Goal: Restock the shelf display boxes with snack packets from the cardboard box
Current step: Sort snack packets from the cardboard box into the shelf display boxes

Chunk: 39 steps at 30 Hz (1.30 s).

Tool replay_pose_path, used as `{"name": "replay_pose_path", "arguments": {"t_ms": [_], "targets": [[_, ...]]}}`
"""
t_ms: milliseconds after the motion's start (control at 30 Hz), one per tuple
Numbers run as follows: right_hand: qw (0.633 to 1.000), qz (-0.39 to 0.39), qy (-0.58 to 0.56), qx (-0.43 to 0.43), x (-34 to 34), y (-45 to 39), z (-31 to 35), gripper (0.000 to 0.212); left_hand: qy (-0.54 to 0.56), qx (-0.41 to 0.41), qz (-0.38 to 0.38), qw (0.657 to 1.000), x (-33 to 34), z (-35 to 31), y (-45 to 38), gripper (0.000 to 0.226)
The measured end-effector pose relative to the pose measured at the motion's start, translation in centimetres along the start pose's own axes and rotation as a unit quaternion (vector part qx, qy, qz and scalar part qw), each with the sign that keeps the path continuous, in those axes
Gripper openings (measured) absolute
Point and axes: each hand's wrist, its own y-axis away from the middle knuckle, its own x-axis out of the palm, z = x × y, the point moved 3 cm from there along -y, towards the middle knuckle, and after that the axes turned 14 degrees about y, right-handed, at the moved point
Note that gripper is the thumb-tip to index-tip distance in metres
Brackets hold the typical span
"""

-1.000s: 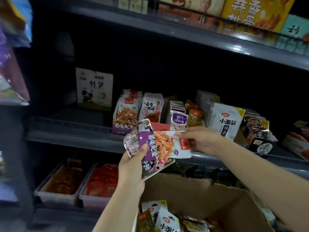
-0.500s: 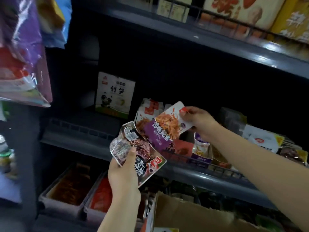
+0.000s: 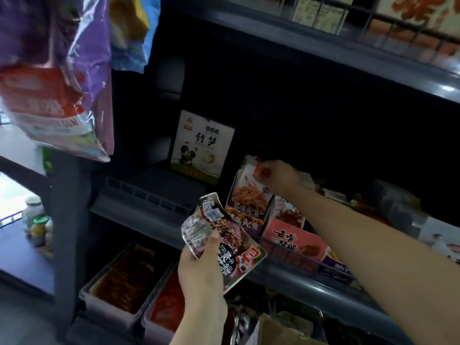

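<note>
1. Cardboard box (image 3: 276, 331): at your feet, bottom edge of view, only a flap showing; your supply, kept within reach below the shelf.
2. Your left hand (image 3: 201, 267): fingers and thumb curled round a dark packet (image 3: 224, 241), held face-up below the shelf rail (image 3: 293, 277), likely waiting its turn.
3. Two clear tubs (image 3: 117, 302): lower shelf, red contents, side by side.
4. Your right hand (image 3: 278, 176): pinching the top edge of a purple packet (image 3: 249, 192), upright, going into the purple display box (image 3: 245, 220) among its matching packets so the faces show forward.
5. Pink display box (image 3: 296, 241): just right of the purple one.
6. Panda box (image 3: 202, 144): upright at the shelf back, apart from the rest.
</note>
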Motion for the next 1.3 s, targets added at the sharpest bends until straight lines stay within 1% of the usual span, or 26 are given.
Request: {"name": "replay_pose_path", "arguments": {"t_ms": [67,133,200,267,367,433,500,567,633,667,700,800,833,867,933,967,1033,1100,1167,1233,1300], "targets": [[0.994,-0.019,0.107,-0.015,0.5,0.0,0.0,0.033,-0.007,-0.002,0.000,1.000,-0.1,-0.3,-0.3,0.010],[0.982,-0.037,0.180,-0.033,0.5,0.3,0.2,0.040,-0.013,0.000,-0.001,1.000,-0.4,-0.5,-0.6,0.010],[0.976,-0.042,0.207,-0.053,0.5,0.5,0.3,0.047,-0.018,-0.002,0.001,1.000,-0.6,-0.5,-0.7,0.012],[0.975,-0.035,0.210,-0.058,0.4,0.7,0.3,0.052,-0.026,-0.003,0.003,1.000,-0.7,-0.5,-0.6,0.013],[0.984,-0.049,0.162,-0.059,0.2,1.0,0.1,0.051,-0.034,-0.005,0.015,0.999,-0.6,-0.5,-0.3,0.014],[0.989,-0.092,0.099,-0.066,-0.3,1.6,-0.2,0.043,-0.048,-0.011,0.028,0.998,-0.3,-0.5,0.0,0.015],[0.990,-0.116,0.019,-0.078,-0.9,2.8,-0.5,0.034,-0.065,-0.016,0.047,0.997,0.0,-0.3,0.4,0.017],[0.990,-0.098,-0.062,-0.075,-1.9,4.7,-0.5,0.028,-0.085,-0.017,0.066,0.994,0.2,-0.1,0.9,0.016],[0.988,-0.055,-0.122,-0.077,-2.8,6.9,-0.6,0.028,-0.110,-0.023,0.085,0.990,0.4,0.2,1.4,0.013],[0.987,-0.037,-0.133,-0.087,-3.2,8.0,-0.8,0.030,-0.127,-0.027,0.096,0.987,0.4,0.3,1.7,0.014],[0.986,-0.021,-0.128,-0.106,-3.8,9.2,-0.8,0.034,-0.145,-0.031,0.107,0.983,0.5,0.5,2.0,0.015],[0.984,0.017,-0.064,-0.165,-5.1,12.0,-1.0,0.047,-0.199,-0.050,0.152,0.967,1.0,1.4,3.1,0.020],[0.982,0.031,-0.053,-0.177,-5.5,12.8,-1.0,0.046,-0.217,-0.059,0.171,0.959,1.3,1.6,3.7,0.021],[0.981,0.048,-0.052,-0.179,-5.6,13.4,-1.2,0.042,-0.233,-0.070,0.193,0.951,1.6,1.9,4.3,0.021],[0.984,0.073,-0.068,-0.149,-5.9,14.5,-1.7,0.028,-0.268,-0.083,0.231,0.932,2.0,2.5,5.2,0.021],[0.986,0.077,-0.081,-0.127,-6.1,14.9,-2.2,0.025,-0.282,-0.087,0.248,0.923,2.2,2.7,5.7,0.021],[0.986,0.085,-0.097,-0.103,-6.8,16.0,-3.1,0.030,-0.286,-0.097,0.271,0.914,2.5,3.1,6.5,0.028],[0.984,0.105,-0.102,-0.105,-7.2,17.3,-4.0,0.040,-0.290,-0.101,0.285,0.908,2.6,3.5,6.9,0.038],[0.983,0.111,-0.094,-0.112,-7.2,18.7,-4.7,0.033,-0.304,-0.104,0.302,0.898,2.8,3.9,7.2,0.030],[0.989,0.083,-0.082,-0.093,-6.9,19.9,-5.2,0.027,-0.334,-0.099,0.331,0.877,3.0,4.5,7.7,0.021],[0.992,0.075,-0.101,-0.026,-6.7,20.4,-6.1,0.041,-0.363,-0.092,0.357,0.856,3.3,5.1,8.2,0.019]]}}
